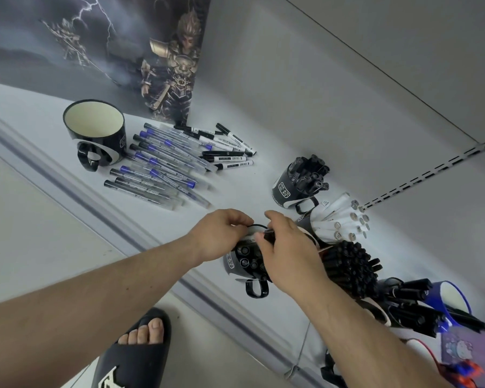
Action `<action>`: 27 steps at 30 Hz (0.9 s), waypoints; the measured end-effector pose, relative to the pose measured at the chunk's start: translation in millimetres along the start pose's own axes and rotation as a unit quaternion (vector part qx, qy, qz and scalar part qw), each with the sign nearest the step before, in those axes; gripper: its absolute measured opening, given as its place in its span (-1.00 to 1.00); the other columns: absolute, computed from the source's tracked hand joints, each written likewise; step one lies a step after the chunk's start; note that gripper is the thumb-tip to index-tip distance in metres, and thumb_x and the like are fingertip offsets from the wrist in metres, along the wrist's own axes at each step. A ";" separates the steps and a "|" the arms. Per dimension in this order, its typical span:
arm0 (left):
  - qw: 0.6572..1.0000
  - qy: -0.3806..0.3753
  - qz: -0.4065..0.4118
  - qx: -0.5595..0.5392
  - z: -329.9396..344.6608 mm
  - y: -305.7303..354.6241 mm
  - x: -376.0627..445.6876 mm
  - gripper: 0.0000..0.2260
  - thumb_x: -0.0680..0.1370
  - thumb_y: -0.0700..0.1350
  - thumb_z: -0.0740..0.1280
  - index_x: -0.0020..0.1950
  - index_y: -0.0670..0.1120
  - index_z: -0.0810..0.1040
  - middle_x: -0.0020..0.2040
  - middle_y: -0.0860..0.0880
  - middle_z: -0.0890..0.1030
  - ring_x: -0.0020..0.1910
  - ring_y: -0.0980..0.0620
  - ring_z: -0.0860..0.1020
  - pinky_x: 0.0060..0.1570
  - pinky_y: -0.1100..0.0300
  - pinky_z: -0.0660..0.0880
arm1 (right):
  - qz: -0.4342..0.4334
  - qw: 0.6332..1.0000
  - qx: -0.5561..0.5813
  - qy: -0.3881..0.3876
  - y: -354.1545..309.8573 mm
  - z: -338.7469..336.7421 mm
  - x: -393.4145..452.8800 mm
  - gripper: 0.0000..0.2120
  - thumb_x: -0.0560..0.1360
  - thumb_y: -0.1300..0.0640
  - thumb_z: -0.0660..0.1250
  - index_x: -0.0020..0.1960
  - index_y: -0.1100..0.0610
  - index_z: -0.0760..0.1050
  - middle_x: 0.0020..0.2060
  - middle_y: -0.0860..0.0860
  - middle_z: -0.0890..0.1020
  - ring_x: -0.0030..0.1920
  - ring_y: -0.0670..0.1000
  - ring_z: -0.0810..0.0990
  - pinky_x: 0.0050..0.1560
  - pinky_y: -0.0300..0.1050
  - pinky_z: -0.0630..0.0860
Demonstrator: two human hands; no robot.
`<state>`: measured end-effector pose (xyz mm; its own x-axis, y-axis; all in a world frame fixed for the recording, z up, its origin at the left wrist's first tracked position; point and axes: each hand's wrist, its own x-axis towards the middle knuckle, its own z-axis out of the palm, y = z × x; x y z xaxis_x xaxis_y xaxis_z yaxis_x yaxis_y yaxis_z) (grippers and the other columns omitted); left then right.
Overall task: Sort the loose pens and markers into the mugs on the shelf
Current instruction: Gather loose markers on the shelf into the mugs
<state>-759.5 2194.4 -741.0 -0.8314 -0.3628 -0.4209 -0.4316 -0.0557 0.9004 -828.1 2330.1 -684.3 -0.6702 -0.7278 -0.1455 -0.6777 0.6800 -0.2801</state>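
Here my left hand (221, 233) and right hand (284, 247) both pinch a marker (252, 237) over the crowded mug (242, 264). I judge it could snag and tip toward 6 o'clock, off the shelf (235, 191).

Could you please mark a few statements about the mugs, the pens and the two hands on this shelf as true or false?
1. The black mug at the left holds nothing. True.
2. The loose pens lie on the floor. False: they lie on the shelf.
3. Both the left hand and right hand are over the front mug. True.
4. The white markers lie loose beside the pens. False: they stand in a mug.
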 end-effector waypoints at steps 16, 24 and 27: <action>0.998 0.019 -0.037 -0.042 -17.3 -2.7 -5.0 -0.81 0.58 -0.16 0.25 0.12 0.00 0.60 0.06 -0.09 0.62 -0.04 0.00 0.54 -0.08 0.07 0.59 | 0.043 0.982 -0.129 -0.132 -19.1 -25.2 14.2 -0.62 0.58 -0.21 0.12 0.09 -0.03 0.60 -0.03 0.00 0.66 0.06 0.11 0.58 0.05 -0.04 0.54; 0.995 0.064 0.034 -0.062 -48.6 8.8 -6.0 -0.83 0.57 -0.18 0.28 0.06 0.05 0.60 0.06 0.11 0.62 0.07 0.08 0.57 0.02 0.20 0.51 | 0.068 0.988 0.119 0.070 -60.3 -86.4 51.2 -0.56 0.60 -0.11 0.16 -0.12 0.22 0.59 -0.28 0.15 0.67 -0.26 0.17 0.60 -0.17 0.01 0.58; 0.985 0.020 0.101 -0.141 -55.7 24.5 -17.5 -0.79 0.51 -0.17 0.35 0.13 0.02 0.55 0.11 0.11 0.62 0.07 0.15 0.57 0.06 0.29 0.48 | 0.087 0.951 0.289 0.063 -87.1 -90.1 77.5 -0.62 0.61 -0.07 0.16 -0.11 0.17 0.59 -0.20 0.10 0.68 -0.40 0.09 0.56 -0.33 -0.02 0.56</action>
<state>-735.9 2147.6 -705.4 -0.8733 -0.4296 -0.2295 -0.1390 -0.2319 0.9628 -848.2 2222.5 -585.7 -0.8124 -0.5679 -0.1326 -0.2983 0.6000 -0.7423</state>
